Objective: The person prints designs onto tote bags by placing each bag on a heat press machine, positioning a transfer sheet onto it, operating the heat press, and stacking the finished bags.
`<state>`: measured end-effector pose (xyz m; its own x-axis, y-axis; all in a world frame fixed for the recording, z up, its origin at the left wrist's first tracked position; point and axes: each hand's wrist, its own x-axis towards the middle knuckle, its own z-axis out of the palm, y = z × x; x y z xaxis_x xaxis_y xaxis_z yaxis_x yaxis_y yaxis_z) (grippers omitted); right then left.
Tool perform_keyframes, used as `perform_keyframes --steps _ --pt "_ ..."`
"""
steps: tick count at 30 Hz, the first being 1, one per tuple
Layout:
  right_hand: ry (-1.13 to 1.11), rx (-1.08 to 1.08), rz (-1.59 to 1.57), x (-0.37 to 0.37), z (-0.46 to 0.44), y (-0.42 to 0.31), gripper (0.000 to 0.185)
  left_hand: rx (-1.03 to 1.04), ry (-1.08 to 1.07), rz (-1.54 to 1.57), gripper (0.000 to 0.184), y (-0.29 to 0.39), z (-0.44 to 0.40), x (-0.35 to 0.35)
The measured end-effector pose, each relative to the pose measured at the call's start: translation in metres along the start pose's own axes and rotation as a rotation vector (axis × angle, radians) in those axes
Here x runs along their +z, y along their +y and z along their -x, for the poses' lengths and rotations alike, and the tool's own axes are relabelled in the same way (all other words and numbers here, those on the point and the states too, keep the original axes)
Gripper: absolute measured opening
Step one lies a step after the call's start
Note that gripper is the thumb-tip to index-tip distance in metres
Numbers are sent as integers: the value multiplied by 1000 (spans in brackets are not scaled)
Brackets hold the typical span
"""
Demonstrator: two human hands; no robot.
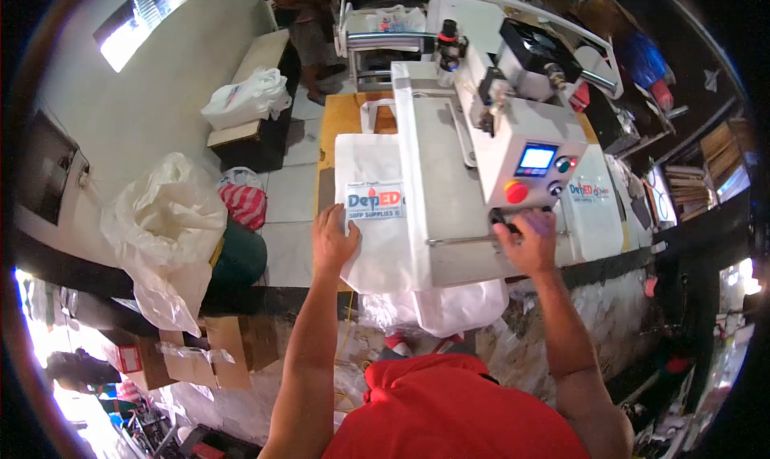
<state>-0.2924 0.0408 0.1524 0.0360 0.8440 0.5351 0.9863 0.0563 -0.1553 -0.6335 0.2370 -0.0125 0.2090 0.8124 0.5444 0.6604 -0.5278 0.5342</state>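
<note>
A white tote bag [373, 258] printed with "DepED" and "SBFP SUPPLIES" lies flat on the left, its strap pointing away from me. My left hand [331, 241] rests on its left edge, fingers stretched out beside the print. The white heat press [525, 130] stands to the right, with a lit screen and a red button on its front. My right hand [531, 241] is wrapped round a black handle [499, 218] below that panel. Under the press head, a pale flat plate [437, 210] overlaps the bag's right side. Another printed tote bag [597, 217] shows right of the press.
A dark bench [253, 138] carries a white plastic bundle [249, 98]. An open white sack [164, 226] stands at the left near a green bin [241, 254]. Cardboard boxes [212, 351] sit lower left. Another person [309, 34] stands at the back behind the table.
</note>
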Motion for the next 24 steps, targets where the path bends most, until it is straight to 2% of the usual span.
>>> perform_keyframes --steps 2,4,5,7,8,10,12,14,16,17,19,20,21,22,23,24 --pt "-4 -41 -6 9 -8 -25 29 -12 18 0 38 -6 -2 2" --pt "-12 -65 -50 18 -14 -49 31 -141 -32 162 34 -19 -1 3" --pt "-30 -83 -60 21 -17 -59 29 -142 -27 158 34 -24 -1 0" --pt "-49 -100 -142 26 -22 -75 26 -414 -12 272 30 -35 1 -6" --pt "-49 -99 -141 29 -23 -80 26 -413 -12 272 30 -39 5 -14" --pt "15 -152 -273 34 -27 -86 20 -543 181 259 30 -46 21 -37" --pt "-41 -179 -280 33 -31 -93 21 -641 253 232 32 -57 49 -59" --pt "-124 -222 -334 33 -33 -97 27 -543 370 135 30 -122 117 -52" --pt "-103 -251 -339 37 -36 -101 30 -706 266 104 28 -76 151 -92" --pt "-90 -274 -342 37 -35 -102 34 -721 236 -6 25 -105 195 -91" --pt "-94 -288 -372 31 -36 -101 40 -848 147 -35 28 -84 259 -107" --pt "-107 -322 -409 25 -35 -97 46 -836 47 -138 31 -86 302 -110" --pt "-94 -305 -431 17 -29 -89 49 -869 115 -162 32 -131 379 -90" --pt "-74 -293 -513 4 -21 -78 45 -1034 81 18 31 -53 365 -109" --pt "-53 -290 -598 -9 -13 -63 40 -915 -279 -402 30 -36 392 -116" --pt "-51 -268 -580 -18 -1 -38 40 -985 -201 -334 30 -31 428 -107"
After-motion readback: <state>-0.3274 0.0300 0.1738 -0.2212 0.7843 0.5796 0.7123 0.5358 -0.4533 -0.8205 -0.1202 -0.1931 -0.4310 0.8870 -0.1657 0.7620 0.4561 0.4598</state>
